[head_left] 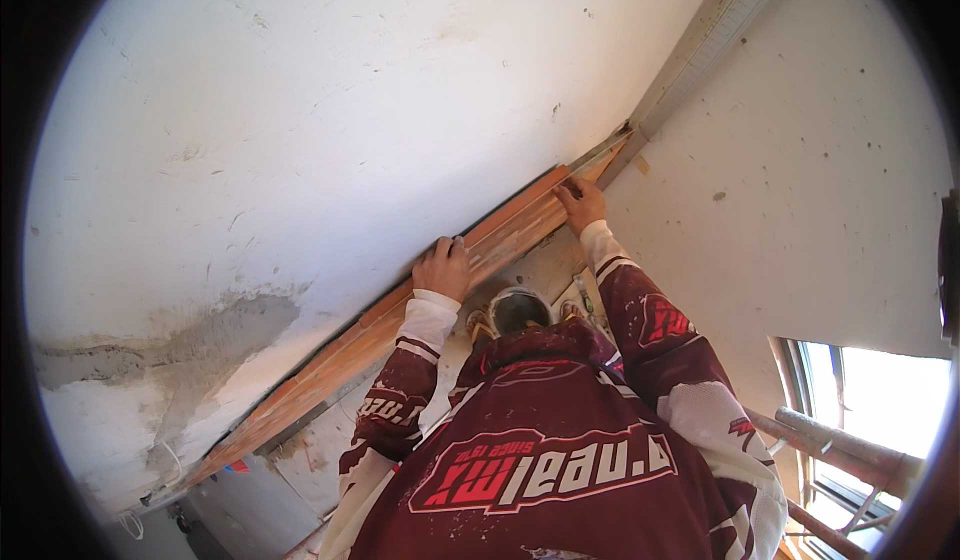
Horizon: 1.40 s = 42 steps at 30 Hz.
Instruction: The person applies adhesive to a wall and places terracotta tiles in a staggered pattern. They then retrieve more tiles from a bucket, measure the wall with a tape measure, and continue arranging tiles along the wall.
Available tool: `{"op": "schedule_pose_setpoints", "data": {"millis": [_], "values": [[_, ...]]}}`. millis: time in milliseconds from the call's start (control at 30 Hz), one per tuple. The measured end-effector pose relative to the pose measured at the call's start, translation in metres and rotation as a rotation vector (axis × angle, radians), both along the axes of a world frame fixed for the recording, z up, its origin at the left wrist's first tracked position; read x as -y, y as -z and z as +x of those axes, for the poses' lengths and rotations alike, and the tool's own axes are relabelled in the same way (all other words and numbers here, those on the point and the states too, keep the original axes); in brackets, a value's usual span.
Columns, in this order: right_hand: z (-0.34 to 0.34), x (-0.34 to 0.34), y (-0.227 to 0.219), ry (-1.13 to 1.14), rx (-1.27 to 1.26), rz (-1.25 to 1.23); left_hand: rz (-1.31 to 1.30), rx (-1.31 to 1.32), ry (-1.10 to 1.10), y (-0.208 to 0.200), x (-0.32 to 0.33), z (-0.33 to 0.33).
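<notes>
A long row of orange-red clay bricks (510, 212) runs diagonally against the white wall, with more brick courses below its top edge. My left hand (443, 268) is at the middle of the row, its fingers bent over the top edge. Farther along to the right, my right hand (581, 206) grips the outer edge of a brick near the room's corner, fingers and thumb closed. What lies under the fingertips of both hands is partly hidden. Beyond the right hand, a thin pale strip (600, 151) lies along the top of the row.
A long metal straightedge (705, 45) stands in the corner between the white walls. Below me, a round bucket-like container (521, 310) is between my feet. Wooden poles (850, 448) stand by a bright window (890, 390) at right. Grey patched plaster (220, 345) marks the left wall.
</notes>
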State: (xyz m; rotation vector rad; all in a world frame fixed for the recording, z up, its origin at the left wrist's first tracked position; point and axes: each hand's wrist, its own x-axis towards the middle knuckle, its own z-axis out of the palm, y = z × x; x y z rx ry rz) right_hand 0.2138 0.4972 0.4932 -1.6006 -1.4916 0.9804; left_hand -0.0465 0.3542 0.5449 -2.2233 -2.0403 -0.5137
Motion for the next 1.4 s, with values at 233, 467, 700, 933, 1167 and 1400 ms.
{"op": "schedule_pose_setpoints", "data": {"millis": [233,467,700,933,1167,1400], "values": [[0.001,-0.001,0.004,0.018,0.057,-0.007,-0.031,0.015,0.003,-0.008,-0.001,0.002],[-0.003,0.002,0.003,0.024,-0.019,-0.006,-0.014,0.022,0.005,-0.003,-0.001,0.0],[-0.002,0.001,0.004,0.028,-0.017,0.011,-0.02,0.029,-0.004,-0.005,-0.001,0.001],[-0.002,0.001,0.005,0.035,0.005,0.02,-0.029,0.036,0.002,-0.005,-0.002,0.002],[-0.002,0.001,0.003,0.029,-0.001,0.03,-0.019,0.02,0.002,-0.005,-0.003,0.002],[0.003,-0.003,0.01,-0.011,0.015,0.057,0.007,0.014,0.01,-0.005,-0.001,0.0]]}}
